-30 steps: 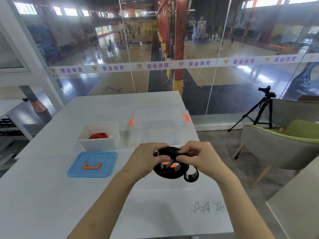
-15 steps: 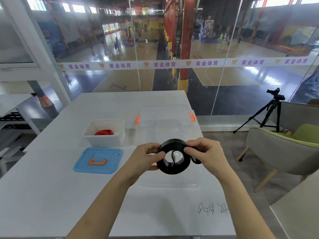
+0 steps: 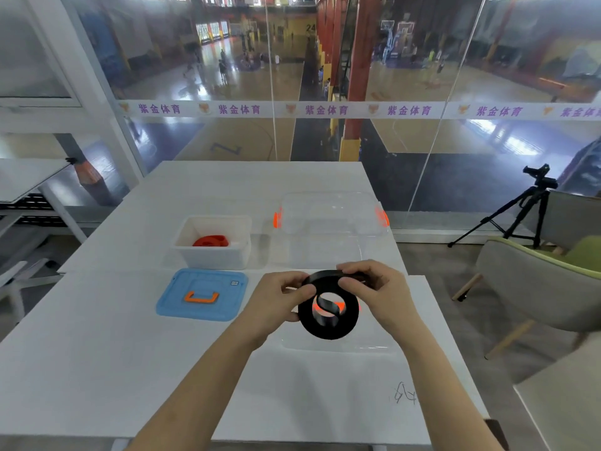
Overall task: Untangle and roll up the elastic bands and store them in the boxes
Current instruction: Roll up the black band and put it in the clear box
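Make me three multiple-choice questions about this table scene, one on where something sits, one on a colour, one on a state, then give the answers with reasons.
1. Where is the red band?
A. Inside the white box
B. On the blue lid
C. In the left hand

2. What colour is the band held in both hands?
A. Blue
B. Black
C. Green

3. What state is the white box in?
A. Closed with its lid on
B. Tipped on its side
C. Open, its lid flat on the table

Answers:
1. A: the red coil lies on the box floor.
2. B: the rolled black band sits between the left hand and right hand.
3. C: the blue lid lies in front of the box.
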`<state>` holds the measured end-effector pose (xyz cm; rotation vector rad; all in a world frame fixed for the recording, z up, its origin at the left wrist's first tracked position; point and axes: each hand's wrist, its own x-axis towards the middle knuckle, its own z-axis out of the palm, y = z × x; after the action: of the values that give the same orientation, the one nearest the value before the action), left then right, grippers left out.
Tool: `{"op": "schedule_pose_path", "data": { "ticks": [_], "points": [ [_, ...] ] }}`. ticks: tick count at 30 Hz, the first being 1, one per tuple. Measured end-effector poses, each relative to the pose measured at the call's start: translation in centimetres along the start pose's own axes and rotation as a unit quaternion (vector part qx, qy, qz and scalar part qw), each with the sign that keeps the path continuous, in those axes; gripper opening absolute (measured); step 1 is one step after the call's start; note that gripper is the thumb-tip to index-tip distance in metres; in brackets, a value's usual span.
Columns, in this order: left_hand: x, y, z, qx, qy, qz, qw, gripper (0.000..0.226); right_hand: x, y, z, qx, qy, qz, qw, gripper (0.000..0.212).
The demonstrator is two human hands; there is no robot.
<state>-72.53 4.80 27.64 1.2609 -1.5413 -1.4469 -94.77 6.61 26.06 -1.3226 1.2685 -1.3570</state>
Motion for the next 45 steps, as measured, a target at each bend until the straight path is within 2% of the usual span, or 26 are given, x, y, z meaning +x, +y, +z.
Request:
{"op": "schedule_pose_path", "data": {
  "ticks": [4, 8, 15, 20, 26, 33, 38, 40, 43, 45],
  "points": [
    [1.1, -0.4, -2.9, -0.081, 0.035, -0.030, 0.996, 0.015, 1.1, 0.4, 2.5, -0.045, 0.049, -0.038, 0.997, 0.023],
    [2.1, -0.7, -5.2, -0.125, 0.038, -0.047, 0.990, 0.016, 2.2, 0.4, 5.3, -0.055, 0.082, -0.039, 0.994, 0.024],
    [4.2, -2.7, -7.1, -0.198, 0.062, -0.082, 0.975, 0.019, 2.7, 1.2, 8.0, -0.011, 0.109, 0.036, 0.993, 0.030],
    [6.7, -3.8, -7.6, -0.202, 0.075, -0.103, 0.971, 0.020, 4.3, 2.8, 8.5, -0.014, 0.102, 0.061, 0.993, 0.037],
    [12.9, -3.9, -7.6, -0.184, 0.097, -0.127, 0.970, 0.019, 10.6, 5.3, 7.5, -0.129, 0.076, 0.028, 0.988, 0.036],
    [23.3, -3.4, -6.5, -0.163, 0.119, -0.148, 0.968, 0.017, 21.4, 8.8, 4.6, -0.205, 0.056, 0.029, 0.977, 0.033],
    [31.5, -3.8, -6.3, -0.105, 0.110, -0.146, 0.977, 0.016, 30.0, 12.1, 3.2, -0.241, 0.037, 0.046, 0.969, 0.024],
    [34.9, -4.7, -6.6, -0.004, 0.129, -0.121, 0.984, 0.022, 33.7, 13.5, 2.7, -0.256, 0.029, 0.063, 0.964, 0.020],
    [39.5, -6.7, -7.4, 0.211, 0.152, -0.068, 0.963, 0.059, 39.3, 16.2, 2.0, -0.244, 0.023, 0.119, 0.962, 0.018],
    [41.9, -8.3, -7.9, 0.290, 0.107, -0.079, 0.948, 0.093, 42.3, 18.4, 1.8, -0.233, 0.017, 0.161, 0.959, 0.018]
  ]
}}
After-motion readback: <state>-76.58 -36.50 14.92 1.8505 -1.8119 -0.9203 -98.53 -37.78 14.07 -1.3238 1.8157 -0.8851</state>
